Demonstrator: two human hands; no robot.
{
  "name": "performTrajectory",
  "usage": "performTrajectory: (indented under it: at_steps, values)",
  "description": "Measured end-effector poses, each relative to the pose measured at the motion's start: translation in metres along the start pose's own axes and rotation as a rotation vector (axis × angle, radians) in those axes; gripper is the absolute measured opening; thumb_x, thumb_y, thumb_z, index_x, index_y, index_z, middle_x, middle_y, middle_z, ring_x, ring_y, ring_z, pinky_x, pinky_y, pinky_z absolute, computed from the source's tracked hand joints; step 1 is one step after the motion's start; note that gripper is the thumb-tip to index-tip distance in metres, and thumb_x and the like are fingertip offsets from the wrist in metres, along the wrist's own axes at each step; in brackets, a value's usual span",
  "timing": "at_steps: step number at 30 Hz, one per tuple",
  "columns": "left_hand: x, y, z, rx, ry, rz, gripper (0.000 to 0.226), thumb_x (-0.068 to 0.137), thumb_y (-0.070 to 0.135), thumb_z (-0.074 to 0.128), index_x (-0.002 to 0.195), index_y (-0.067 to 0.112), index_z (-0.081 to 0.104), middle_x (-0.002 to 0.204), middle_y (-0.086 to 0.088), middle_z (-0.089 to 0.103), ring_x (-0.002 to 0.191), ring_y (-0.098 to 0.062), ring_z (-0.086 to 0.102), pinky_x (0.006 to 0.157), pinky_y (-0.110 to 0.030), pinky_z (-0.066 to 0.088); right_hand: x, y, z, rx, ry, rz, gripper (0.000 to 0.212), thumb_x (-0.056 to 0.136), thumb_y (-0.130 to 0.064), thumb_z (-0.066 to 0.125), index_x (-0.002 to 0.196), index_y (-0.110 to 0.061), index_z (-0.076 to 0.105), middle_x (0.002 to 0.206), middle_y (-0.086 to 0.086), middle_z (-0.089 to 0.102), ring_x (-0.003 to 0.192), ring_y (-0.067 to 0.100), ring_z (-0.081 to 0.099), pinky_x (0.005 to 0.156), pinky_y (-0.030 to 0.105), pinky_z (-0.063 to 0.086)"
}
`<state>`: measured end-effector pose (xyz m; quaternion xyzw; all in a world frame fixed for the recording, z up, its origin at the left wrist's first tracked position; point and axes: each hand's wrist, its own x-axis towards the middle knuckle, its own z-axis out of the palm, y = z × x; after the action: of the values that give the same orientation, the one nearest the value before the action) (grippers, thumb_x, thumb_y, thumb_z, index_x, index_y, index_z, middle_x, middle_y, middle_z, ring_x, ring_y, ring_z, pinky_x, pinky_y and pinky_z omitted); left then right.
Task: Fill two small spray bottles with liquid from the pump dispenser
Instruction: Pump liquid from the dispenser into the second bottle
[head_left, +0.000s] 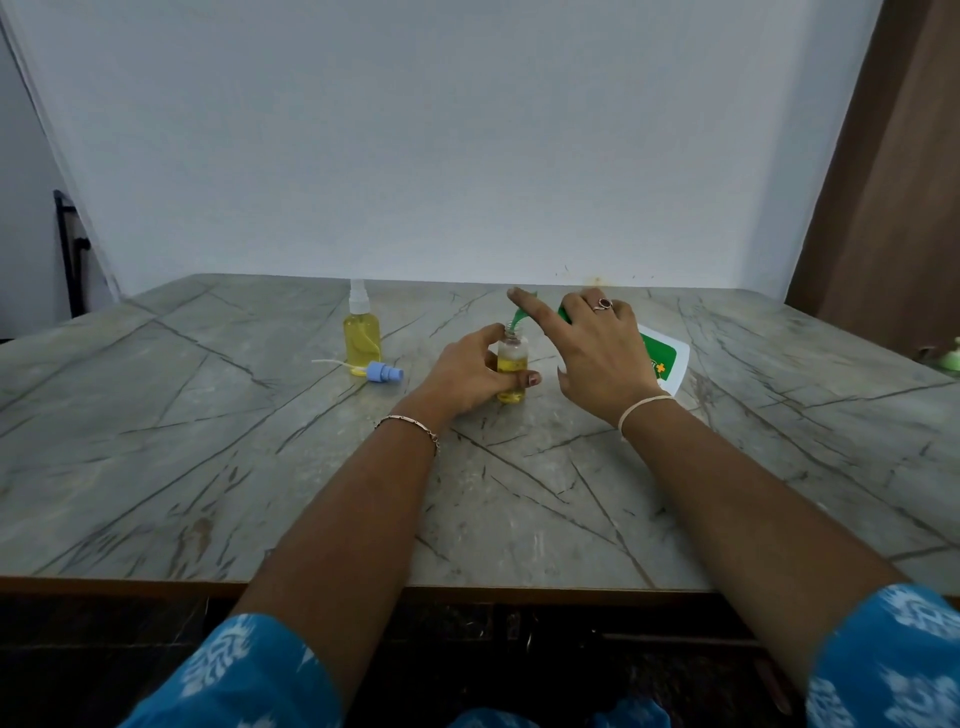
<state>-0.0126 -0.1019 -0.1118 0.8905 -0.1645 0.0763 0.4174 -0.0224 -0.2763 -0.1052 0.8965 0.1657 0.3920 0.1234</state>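
Left hand: I see my left hand (467, 379) wrapped round the uncapped spray bottle (511, 364), which stands on the surface (208, 467), partly full of yellow liquid.
Right hand: my right hand (597, 353) grips the tilted pump dispenser (662, 364), forefinger straight along its green spout (519, 314); the spout's tip is at the bottle's mouth.
Left of the hands: a capped spray bottle (362, 338) of yellow liquid stands upright, and a blue spray head (384, 372) lies just beside it.

Left hand (466, 375) grips uncapped spray bottle (512, 359); right hand (597, 349) holds tilted pump dispenser (669, 370), spout (519, 318) at bottle mouth.
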Motion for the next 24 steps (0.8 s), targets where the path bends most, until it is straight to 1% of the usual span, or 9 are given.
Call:
performTrajectory:
  at_steps: [2, 4, 7, 9, 11, 14, 17, 21, 24]
  values:
    - [0.000, 0.000, 0.000, -0.005, -0.001, 0.006, 0.062, 0.075, 0.043, 0.076, 0.128, 0.024, 0.051, 0.102, -0.007, 0.072, 0.096, -0.020, 0.066, 0.095, -0.036, 0.049, 0.001, -0.001, -0.001, 0.011, -0.015, 0.008, 0.106, 0.071, -0.015, 0.071, 0.150, -0.031, 0.002, 0.103, 0.012, 0.056, 0.103, 0.033, 0.051, 0.084, 0.046, 0.044]
    - [0.000, 0.000, 0.001, -0.004, 0.000, 0.010, 0.061, 0.075, 0.044, 0.076, 0.127, 0.025, 0.052, 0.101, -0.006, 0.073, 0.095, -0.019, 0.067, 0.094, -0.036, 0.049, 0.002, -0.002, -0.001, 0.023, -0.041, 0.020, 0.099, 0.071, -0.015, 0.071, 0.146, -0.030, 0.008, 0.107, 0.011, 0.057, 0.106, 0.033, 0.050, 0.087, 0.046, 0.043]
    - [0.000, 0.001, 0.001, 0.003, 0.003, 0.012, 0.061, 0.076, 0.043, 0.076, 0.128, 0.024, 0.050, 0.103, -0.007, 0.072, 0.095, -0.020, 0.066, 0.090, -0.030, 0.047, 0.005, -0.004, -0.003, 0.056, -0.043, 0.050, 0.089, 0.072, -0.015, 0.071, 0.140, -0.030, 0.016, 0.110, 0.011, 0.057, 0.107, 0.033, 0.050, 0.088, 0.047, 0.042]
    - [-0.001, 0.002, 0.001, 0.001, 0.006, 0.014, 0.061, 0.076, 0.043, 0.076, 0.128, 0.025, 0.050, 0.104, -0.006, 0.072, 0.095, -0.020, 0.066, 0.089, -0.029, 0.046, 0.006, -0.007, -0.003, 0.066, -0.037, 0.056, 0.085, 0.072, -0.018, 0.072, 0.137, -0.030, 0.018, 0.112, 0.011, 0.056, 0.109, 0.033, 0.050, 0.089, 0.047, 0.042]
    - [0.000, 0.000, 0.001, 0.003, 0.001, 0.014, 0.060, 0.075, 0.044, 0.076, 0.127, 0.025, 0.051, 0.104, -0.006, 0.072, 0.095, -0.019, 0.066, 0.091, -0.030, 0.047, 0.007, -0.009, -0.003, 0.072, -0.026, 0.053, 0.082, 0.072, -0.018, 0.072, 0.134, -0.030, 0.019, 0.113, 0.011, 0.056, 0.111, 0.033, 0.049, 0.089, 0.048, 0.041]
    - [0.002, -0.001, 0.001, 0.005, -0.005, 0.008, 0.063, 0.073, 0.047, 0.076, 0.127, 0.024, 0.052, 0.101, -0.005, 0.072, 0.094, -0.020, 0.067, 0.094, -0.037, 0.049, 0.006, -0.008, -0.002, 0.072, -0.009, 0.046, 0.080, 0.071, -0.018, 0.073, 0.135, -0.028, 0.025, 0.113, 0.011, 0.056, 0.111, 0.033, 0.049, 0.089, 0.048, 0.042]
    - [0.003, -0.002, 0.001, 0.011, -0.001, -0.011, 0.071, 0.072, 0.049, 0.076, 0.133, 0.024, 0.049, 0.104, -0.005, 0.072, 0.099, -0.020, 0.065, 0.097, -0.038, 0.047, 0.003, -0.003, -0.002, 0.072, -0.016, 0.016, 0.085, 0.072, -0.020, 0.072, 0.139, -0.030, 0.020, 0.111, 0.011, 0.056, 0.112, 0.033, 0.049, 0.089, 0.048, 0.042]
    - [0.004, -0.003, 0.002, 0.013, -0.003, -0.029, 0.075, 0.071, 0.051, 0.076, 0.134, 0.024, 0.047, 0.107, -0.005, 0.071, 0.101, -0.021, 0.064, 0.099, -0.040, 0.046, -0.001, 0.001, -0.004, 0.082, -0.027, -0.001, 0.093, 0.073, -0.020, 0.071, 0.143, -0.034, 0.012, 0.110, 0.011, 0.056, 0.112, 0.033, 0.048, 0.090, 0.048, 0.042]
    - [0.002, 0.000, 0.001, 0.011, -0.002, -0.030, 0.070, 0.074, 0.049, 0.074, 0.133, 0.023, 0.048, 0.107, -0.006, 0.071, 0.101, -0.021, 0.064, 0.096, -0.035, 0.046, -0.001, 0.001, -0.005, 0.106, -0.044, 0.000, 0.092, 0.073, -0.021, 0.071, 0.145, -0.033, 0.014, 0.111, 0.010, 0.056, 0.113, 0.033, 0.048, 0.091, 0.048, 0.042]
